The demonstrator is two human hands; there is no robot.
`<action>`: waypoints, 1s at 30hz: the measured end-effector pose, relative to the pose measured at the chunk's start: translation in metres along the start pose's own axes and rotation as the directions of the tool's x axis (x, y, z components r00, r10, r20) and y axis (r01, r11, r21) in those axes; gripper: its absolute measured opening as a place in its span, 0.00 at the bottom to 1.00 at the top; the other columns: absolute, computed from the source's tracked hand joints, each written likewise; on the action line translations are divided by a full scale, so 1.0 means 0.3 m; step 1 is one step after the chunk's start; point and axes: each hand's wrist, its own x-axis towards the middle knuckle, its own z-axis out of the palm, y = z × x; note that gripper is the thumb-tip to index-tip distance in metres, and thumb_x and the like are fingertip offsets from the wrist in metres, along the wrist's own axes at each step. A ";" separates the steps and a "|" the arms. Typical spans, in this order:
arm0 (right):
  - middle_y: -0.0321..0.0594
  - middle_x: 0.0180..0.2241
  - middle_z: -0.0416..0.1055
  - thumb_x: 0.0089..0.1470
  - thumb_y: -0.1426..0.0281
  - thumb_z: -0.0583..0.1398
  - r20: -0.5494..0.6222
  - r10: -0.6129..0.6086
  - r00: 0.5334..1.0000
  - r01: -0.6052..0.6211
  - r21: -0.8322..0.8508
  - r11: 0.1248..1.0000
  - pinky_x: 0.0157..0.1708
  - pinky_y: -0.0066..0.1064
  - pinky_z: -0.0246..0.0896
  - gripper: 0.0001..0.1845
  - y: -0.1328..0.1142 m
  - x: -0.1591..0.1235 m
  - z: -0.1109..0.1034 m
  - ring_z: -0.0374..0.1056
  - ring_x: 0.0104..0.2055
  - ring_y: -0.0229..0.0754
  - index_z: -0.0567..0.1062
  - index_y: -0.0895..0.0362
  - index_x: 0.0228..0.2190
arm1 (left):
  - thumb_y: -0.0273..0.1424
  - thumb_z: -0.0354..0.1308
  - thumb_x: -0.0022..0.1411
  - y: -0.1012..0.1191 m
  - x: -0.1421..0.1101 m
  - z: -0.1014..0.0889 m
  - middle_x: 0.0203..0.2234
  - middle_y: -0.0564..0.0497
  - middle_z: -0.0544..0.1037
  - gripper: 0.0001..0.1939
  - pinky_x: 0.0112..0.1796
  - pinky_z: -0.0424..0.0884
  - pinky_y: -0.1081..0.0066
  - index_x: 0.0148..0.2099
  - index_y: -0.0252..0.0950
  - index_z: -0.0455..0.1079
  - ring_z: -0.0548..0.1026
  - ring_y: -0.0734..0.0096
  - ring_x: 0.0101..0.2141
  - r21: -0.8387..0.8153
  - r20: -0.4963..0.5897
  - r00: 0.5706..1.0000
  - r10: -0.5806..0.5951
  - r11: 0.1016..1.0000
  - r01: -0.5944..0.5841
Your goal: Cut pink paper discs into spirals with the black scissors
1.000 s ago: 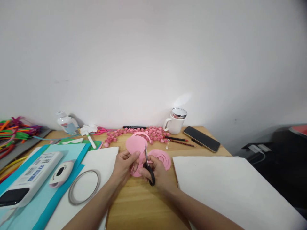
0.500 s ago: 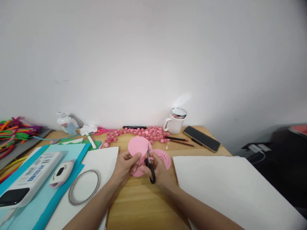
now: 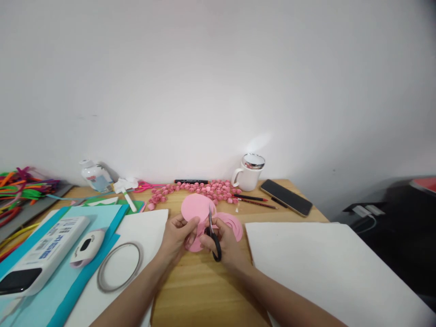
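Note:
My left hand (image 3: pixel 180 234) pinches the lower left edge of a round pink paper disc (image 3: pixel 195 207), held above the table. Black-handled scissors (image 3: pixel 214 244) are in my right hand (image 3: pixel 226 245), with the blades pointing up and away at the disc's right edge, where a narrow strip curves off. More pink paper (image 3: pixel 195 245) shows below the left fingers. A pink paper spiral (image 3: pixel 235 225) lies just beyond my right hand, partly hidden by it. Behind the disc, many small rolled pink paper roses (image 3: pixel 221 188) are spread across the table.
A white mug (image 3: pixel 248 175), pencils (image 3: pixel 254 198) and a phone (image 3: pixel 286 197) stand or lie at the back right. White sheets (image 3: pixel 316 259) flank both arms. On the left are a roll of tape (image 3: pixel 119 267), a white device (image 3: pixel 44 252), blue paper (image 3: pixel 98 218) and a bottle (image 3: pixel 96 176).
The disc has shifted very slightly left. The scissor blades look a little more closed and tilted slightly left; both hands stay in nearly the same place.

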 end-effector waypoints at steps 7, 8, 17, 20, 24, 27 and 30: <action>0.25 0.15 0.55 0.39 0.64 0.64 0.001 0.018 1.000 -0.018 -0.006 1.000 0.17 0.21 0.45 0.18 0.009 0.001 -0.001 0.53 0.17 0.30 0.60 0.56 0.27 | 0.35 0.60 0.49 -0.012 0.011 -0.010 0.08 0.60 0.64 0.12 0.11 0.49 0.80 0.23 0.33 0.62 0.56 0.85 0.08 -0.053 0.016 1.000 0.014 0.999 -0.013; 0.25 0.15 0.55 0.39 0.64 0.64 0.001 0.020 1.000 -0.020 -0.013 1.000 0.17 0.21 0.44 0.18 0.012 0.001 -0.002 0.52 0.17 0.30 0.60 0.56 0.27 | 0.35 0.60 0.49 -0.012 0.012 -0.009 0.09 0.60 0.66 0.12 0.10 0.49 0.80 0.24 0.34 0.63 0.56 0.84 0.08 -0.067 0.014 1.000 0.018 0.998 -0.017; 0.25 0.16 0.59 0.35 0.63 0.66 0.046 0.062 0.997 -0.061 -0.022 0.998 0.15 0.20 0.40 0.22 0.030 0.000 0.001 0.49 0.16 0.29 0.60 0.55 0.28 | 0.36 0.62 0.47 -0.014 0.006 -0.008 0.04 0.59 0.59 0.21 0.13 0.50 0.78 0.12 0.33 0.58 0.55 0.84 0.09 0.017 -0.013 1.000 -0.011 1.000 0.011; 0.26 0.17 0.60 0.34 0.64 0.67 0.063 0.017 0.998 -0.017 0.011 1.000 0.17 0.21 0.45 0.23 0.017 0.000 0.005 0.52 0.18 0.30 0.60 0.55 0.28 | 0.36 0.62 0.46 -0.013 0.009 -0.011 0.03 0.59 0.58 0.23 0.14 0.48 0.78 0.10 0.33 0.56 0.54 0.84 0.09 0.061 -0.025 1.000 -0.008 0.998 0.010; 0.28 0.20 0.62 0.33 0.64 0.68 0.049 0.003 0.999 -0.004 0.017 1.000 0.20 0.22 0.48 0.23 0.009 0.002 0.005 0.56 0.21 0.32 0.61 0.55 0.28 | 0.36 0.62 0.45 -0.007 0.009 -0.010 0.03 0.59 0.57 0.24 0.14 0.47 0.77 0.09 0.33 0.55 0.53 0.85 0.09 0.090 -0.012 1.000 -0.019 0.996 0.020; 0.28 0.20 0.62 0.33 0.65 0.68 0.056 -0.003 0.998 0.001 0.032 0.999 0.20 0.22 0.48 0.23 0.013 0.003 0.002 0.56 0.21 0.32 0.61 0.55 0.28 | 0.37 0.62 0.45 -0.007 0.006 -0.007 0.03 0.59 0.56 0.24 0.14 0.47 0.77 0.09 0.33 0.54 0.52 0.85 0.09 0.095 -0.007 1.000 -0.014 0.995 0.015; 0.28 0.19 0.61 0.34 0.65 0.67 0.049 0.005 0.999 -0.007 0.033 0.999 0.19 0.22 0.47 0.22 0.017 0.002 0.001 0.54 0.20 0.31 0.61 0.56 0.28 | 0.38 0.62 0.45 -0.011 0.004 -0.006 0.03 0.59 0.56 0.24 0.15 0.46 0.77 0.10 0.34 0.54 0.52 0.85 0.09 0.092 -0.008 1.000 -0.005 0.996 0.006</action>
